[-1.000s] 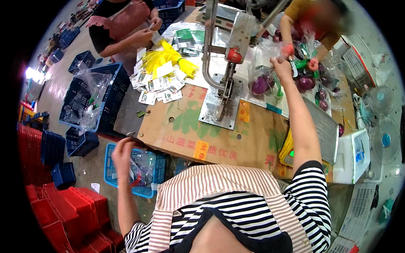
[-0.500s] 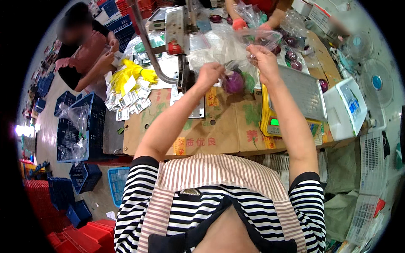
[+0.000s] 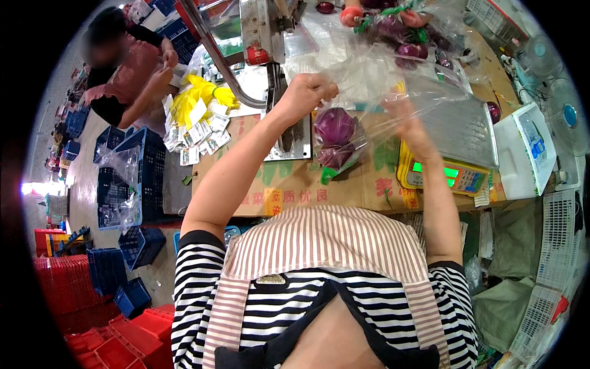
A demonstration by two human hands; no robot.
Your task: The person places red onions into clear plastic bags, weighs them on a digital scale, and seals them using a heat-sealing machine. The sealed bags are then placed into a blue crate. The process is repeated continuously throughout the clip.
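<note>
My left hand point(image 3: 307, 96) is closed in a pinch on the gathered plastic of a clear bag point(image 3: 362, 126). Purple-red onions point(image 3: 334, 127) sit in the bag's lower part, above the cardboard-covered table, with something green at the bottom. My right hand point(image 3: 408, 122) is behind or against the stretched, loose film of the bag, beside a yellow scale point(image 3: 405, 169) with a metal platform. Motion smears its fingers, so their grip is unclear.
A metal bag-sealing machine point(image 3: 255, 52) stands beyond my left hand. Yellow net strips point(image 3: 200, 101) and small printed cards point(image 3: 196, 135) lie left. A white foam box point(image 3: 522, 150) is right. Across the table, a co-worker's hand point(image 3: 418, 17) handles bagged onions; another person point(image 3: 132, 74) works at left.
The onion bag has come nearer to me and slightly left, with more of its onions showing. My right hand has moved lower and toward me, and the film has spread out to the right.
</note>
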